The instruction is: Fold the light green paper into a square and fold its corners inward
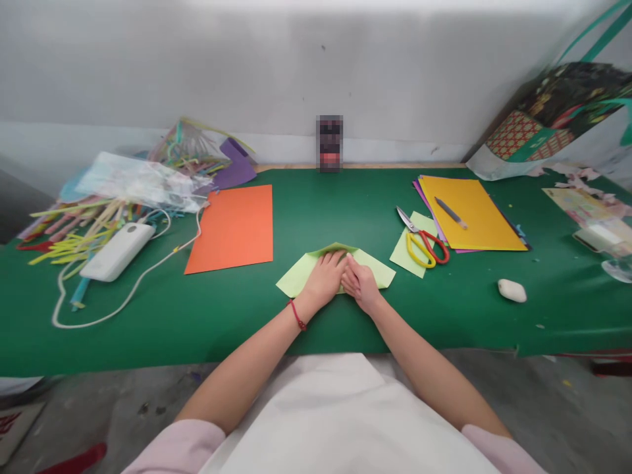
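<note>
A folded sheet of light green paper [295, 279] lies on the green table in front of me, its two pointed ends spread left and right and a raised flap at the back. My left hand [323, 278] rests flat on its middle with the fingers stretched out. Against those fingertips, my right hand [362, 284] is curled, with thumb and fingers pinched at the paper's centre; the exact spot gripped is partly hidden. Right of the paper, scissors [425, 245] with yellow and red handles lie partly over a smaller light green piece [402, 255].
An orange sheet [232, 230] lies to the left. Beyond it are a white power bank [117, 252] with a cable and a heap of paper strips [74, 240]. At right are stacked yellow sheets [486, 220] with a pen [450, 212], a white case [512, 290] and a bag [523, 135].
</note>
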`<state>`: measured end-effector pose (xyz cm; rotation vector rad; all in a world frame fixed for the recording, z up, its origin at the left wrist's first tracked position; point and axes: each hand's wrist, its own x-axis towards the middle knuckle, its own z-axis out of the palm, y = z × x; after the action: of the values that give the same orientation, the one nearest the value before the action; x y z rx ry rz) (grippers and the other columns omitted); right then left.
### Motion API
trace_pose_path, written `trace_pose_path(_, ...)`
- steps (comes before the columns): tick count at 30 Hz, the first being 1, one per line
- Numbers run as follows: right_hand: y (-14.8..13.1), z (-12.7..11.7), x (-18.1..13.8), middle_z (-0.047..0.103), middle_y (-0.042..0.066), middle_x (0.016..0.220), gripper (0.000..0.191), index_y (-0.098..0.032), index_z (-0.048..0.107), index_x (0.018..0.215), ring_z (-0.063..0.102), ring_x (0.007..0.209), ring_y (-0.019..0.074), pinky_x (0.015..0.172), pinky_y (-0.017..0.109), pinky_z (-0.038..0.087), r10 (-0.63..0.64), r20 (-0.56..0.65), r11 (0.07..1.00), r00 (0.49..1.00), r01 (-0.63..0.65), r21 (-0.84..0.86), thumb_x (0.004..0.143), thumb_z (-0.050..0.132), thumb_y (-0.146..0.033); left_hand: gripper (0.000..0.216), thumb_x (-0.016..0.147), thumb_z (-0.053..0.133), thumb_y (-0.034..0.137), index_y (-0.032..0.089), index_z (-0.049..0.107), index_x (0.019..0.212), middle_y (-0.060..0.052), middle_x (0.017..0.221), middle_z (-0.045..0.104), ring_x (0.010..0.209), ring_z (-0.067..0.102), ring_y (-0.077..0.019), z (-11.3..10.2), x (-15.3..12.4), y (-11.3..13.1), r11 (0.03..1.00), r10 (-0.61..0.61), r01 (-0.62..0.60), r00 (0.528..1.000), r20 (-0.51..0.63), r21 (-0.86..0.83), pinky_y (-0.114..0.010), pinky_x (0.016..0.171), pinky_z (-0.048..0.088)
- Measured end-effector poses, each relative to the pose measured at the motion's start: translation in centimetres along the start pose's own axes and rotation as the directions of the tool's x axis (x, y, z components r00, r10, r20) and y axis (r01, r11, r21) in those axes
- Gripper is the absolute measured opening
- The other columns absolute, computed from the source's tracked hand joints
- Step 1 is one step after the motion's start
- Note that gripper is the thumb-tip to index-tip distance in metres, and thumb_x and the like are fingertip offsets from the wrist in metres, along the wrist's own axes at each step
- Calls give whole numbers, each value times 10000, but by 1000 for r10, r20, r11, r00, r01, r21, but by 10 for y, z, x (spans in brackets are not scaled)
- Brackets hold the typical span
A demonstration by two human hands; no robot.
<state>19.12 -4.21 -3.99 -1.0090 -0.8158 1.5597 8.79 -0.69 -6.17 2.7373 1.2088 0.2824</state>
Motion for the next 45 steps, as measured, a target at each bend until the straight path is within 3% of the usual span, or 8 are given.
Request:
trace_pose_path(5,2,-1,2,200,-84,253,664,-228,277,309,165,246,33,320,240,55,-18,35,999,999,20,-34,676,620,-663,398,889,415,148,185,510,1273,-122,1339,508,1249,438,-252,-1,0,-1,1000,9,-9,1000,-3,-29,-411,1016,373)
trace_pose_path(12,-13,-7,-9,209,-84,285,667,-224,263,327,177,284,26,344,247,69,-166,43,974,985,171,-146,712,605,-648,378,931,350,149,150,501,1278,-138,1311,528,1205,481,-247,-1,-1,0,1000,16,-15,999,-29,24,-408,988,402)
trace_pose_path(19,-8,-22,-10,192,-97,288,653,-229,267,339,159,267,21,319,227,48,-53,32,987,998,57,-152,667,632,-661,350,932,400,158,151,510,1264,-126,1300,542,1188,501,-251,4,1,-1,999,22,-19,997,-69,41,-397,976,423)
trace_pose_path(25,-15,-30,-11,186,-98,272,647,-223,271,324,153,246,17,303,209,32,-7,-64,996,998,1,-88,625,674,-631,337,943,387,177,162,518,1253,-123,1292,550,1186,501,-252,9,1,-2,999,37,-32,993,-113,41,-408,973,426)
trace_pose_path(32,-24,-36,-15,181,-95,256,611,-209,283,328,145,231,16,282,183,47,33,-84,999,996,-32,16,698,652,-526,326,944,387,192,176,525,1240,-120,1285,551,1180,498,-247,12,2,-4,1000,27,-29,991,-132,-12,-411,965,425)
trace_pose_path(38,-15,-12,-17,189,-96,269,599,-208,276,338,150,238,14,284,173,88,41,-14,998,999,-40,47,724,625,-505,347,921,392,138,172,510,1246,-117,1295,539,1173,495,-237,12,2,-5,998,15,-21,994,-110,-52,-402,981,407)
trace_pose_path(45,-4,16,-13,196,-102,264,551,-210,294,334,143,234,11,282,171,33,151,-57,988,987,-149,51,673,646,-465,347,904,441,193,179,521,1241,-122,1314,525,1209,467,-250,3,2,-2,997,14,-18,999,-50,-81,-399,999,395)
